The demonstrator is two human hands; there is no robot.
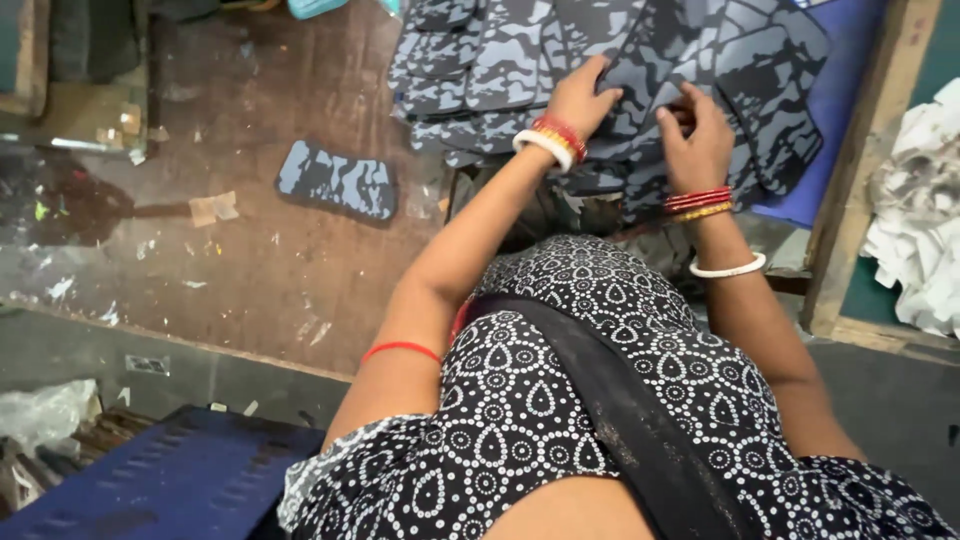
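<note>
Both hands reach into a heap of flat, grey-and-black camouflage-patterned cut pieces (640, 70). The left hand (580, 100) presses open fingers on one sheet; the right hand (697, 140) pinches a piece's edge. One separate camouflage piece (337, 180) lies on scuffed brown wooden tabletop (260, 270), left of both hands.

Grey-and-black camouflage cut pieces (640, 60); brown worktable (270, 250)
</note>
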